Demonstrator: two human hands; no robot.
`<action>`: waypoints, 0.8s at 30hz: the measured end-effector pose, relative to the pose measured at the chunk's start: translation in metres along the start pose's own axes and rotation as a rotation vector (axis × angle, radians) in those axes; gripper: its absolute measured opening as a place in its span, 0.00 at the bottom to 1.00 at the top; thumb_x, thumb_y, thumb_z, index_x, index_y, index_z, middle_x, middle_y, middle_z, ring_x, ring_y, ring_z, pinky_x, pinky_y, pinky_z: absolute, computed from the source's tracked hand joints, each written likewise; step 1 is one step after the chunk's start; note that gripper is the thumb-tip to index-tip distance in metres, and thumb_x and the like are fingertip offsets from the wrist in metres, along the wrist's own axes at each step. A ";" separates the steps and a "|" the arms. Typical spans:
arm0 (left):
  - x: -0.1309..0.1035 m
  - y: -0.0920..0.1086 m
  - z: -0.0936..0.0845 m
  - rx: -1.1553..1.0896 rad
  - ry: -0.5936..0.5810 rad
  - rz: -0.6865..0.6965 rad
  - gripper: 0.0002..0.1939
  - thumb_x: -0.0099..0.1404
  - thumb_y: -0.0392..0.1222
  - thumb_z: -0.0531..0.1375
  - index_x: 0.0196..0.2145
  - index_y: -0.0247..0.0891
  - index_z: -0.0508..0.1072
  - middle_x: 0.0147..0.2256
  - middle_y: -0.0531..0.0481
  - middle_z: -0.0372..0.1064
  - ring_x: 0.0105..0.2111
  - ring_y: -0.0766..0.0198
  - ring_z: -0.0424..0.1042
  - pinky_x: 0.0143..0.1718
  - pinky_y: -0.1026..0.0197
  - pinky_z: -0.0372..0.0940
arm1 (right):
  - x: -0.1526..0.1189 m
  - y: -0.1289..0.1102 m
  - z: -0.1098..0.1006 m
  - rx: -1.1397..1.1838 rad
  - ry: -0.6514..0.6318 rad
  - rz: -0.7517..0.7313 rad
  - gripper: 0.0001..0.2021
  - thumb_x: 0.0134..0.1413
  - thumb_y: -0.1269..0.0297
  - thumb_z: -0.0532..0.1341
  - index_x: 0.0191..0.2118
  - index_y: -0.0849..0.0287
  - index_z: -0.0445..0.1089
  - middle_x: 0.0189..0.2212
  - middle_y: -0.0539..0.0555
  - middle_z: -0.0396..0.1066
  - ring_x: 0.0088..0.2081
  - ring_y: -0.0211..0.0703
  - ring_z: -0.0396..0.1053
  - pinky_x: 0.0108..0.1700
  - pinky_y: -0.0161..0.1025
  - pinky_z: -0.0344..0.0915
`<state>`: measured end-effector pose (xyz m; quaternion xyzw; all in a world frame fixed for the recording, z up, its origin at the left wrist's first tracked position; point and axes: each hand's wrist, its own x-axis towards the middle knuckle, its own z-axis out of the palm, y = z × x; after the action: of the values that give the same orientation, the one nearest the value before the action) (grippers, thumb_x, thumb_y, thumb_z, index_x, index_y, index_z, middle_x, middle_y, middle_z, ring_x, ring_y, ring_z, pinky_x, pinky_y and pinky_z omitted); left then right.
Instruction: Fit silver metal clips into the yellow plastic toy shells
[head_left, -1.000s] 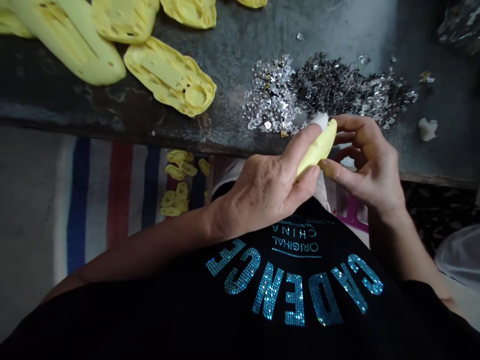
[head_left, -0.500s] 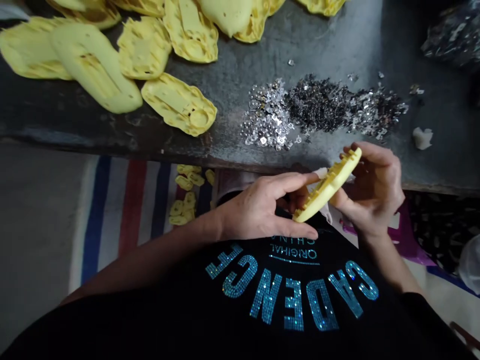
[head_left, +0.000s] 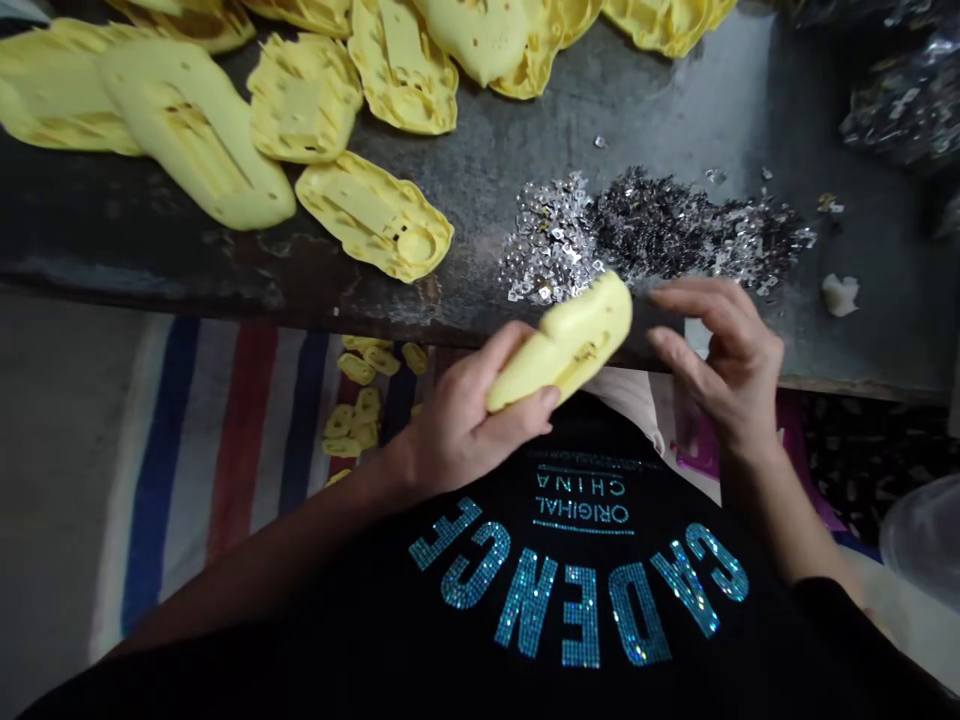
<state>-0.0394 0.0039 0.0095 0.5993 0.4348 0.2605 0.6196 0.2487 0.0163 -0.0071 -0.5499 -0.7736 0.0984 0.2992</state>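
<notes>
A yellow plastic shell [head_left: 566,345] is gripped at its lower end by my left hand [head_left: 480,415], fingers wrapped round it and thumb on the near edge. Its smooth outer side, with a slotted recess, faces up toward me. To its right, my right hand [head_left: 720,350] is free of the shell, with thumb and fingers curved and apart and nothing visible between them. Just beyond both hands, a pile of small metal clips [head_left: 645,230] lies on the dark table [head_left: 480,160], part silvery and part darker.
More yellow shells [head_left: 375,215] lie on the table at the left and back. A crumpled white scrap [head_left: 840,294] sits at the right, below a clear bag of metal pieces [head_left: 900,110]. Several yellow parts [head_left: 356,425] rest on a striped sheet [head_left: 240,440] on the floor.
My right hand has let go of the yellow shell and moved slightly away. The left hand has drawn the shell leftward and turned its smooth side up.
</notes>
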 end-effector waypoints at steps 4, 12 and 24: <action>-0.009 -0.004 -0.011 -0.298 0.198 -0.174 0.17 0.74 0.49 0.72 0.54 0.41 0.76 0.42 0.50 0.77 0.27 0.65 0.72 0.38 0.51 0.88 | 0.009 0.018 0.013 -0.203 0.094 -0.104 0.04 0.74 0.62 0.70 0.48 0.43 0.83 0.46 0.53 0.82 0.51 0.58 0.73 0.52 0.60 0.67; 0.000 -0.003 -0.006 -0.414 0.312 -0.199 0.18 0.71 0.49 0.73 0.53 0.41 0.77 0.39 0.51 0.78 0.23 0.67 0.69 0.30 0.55 0.85 | 0.013 0.014 0.024 -0.301 -0.013 -0.138 0.04 0.77 0.60 0.66 0.45 0.47 0.78 0.45 0.52 0.80 0.49 0.55 0.72 0.53 0.59 0.69; 0.008 0.009 -0.003 -0.395 0.197 -0.196 0.26 0.73 0.49 0.73 0.63 0.46 0.71 0.49 0.51 0.79 0.29 0.65 0.73 0.32 0.53 0.82 | -0.014 0.016 0.009 -0.247 0.026 -0.108 0.02 0.77 0.60 0.67 0.48 0.44 0.79 0.45 0.52 0.81 0.50 0.57 0.74 0.48 0.58 0.69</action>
<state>-0.0360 0.0139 0.0171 0.3931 0.4898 0.3362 0.7018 0.2593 0.0117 -0.0273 -0.5412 -0.8044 -0.0209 0.2441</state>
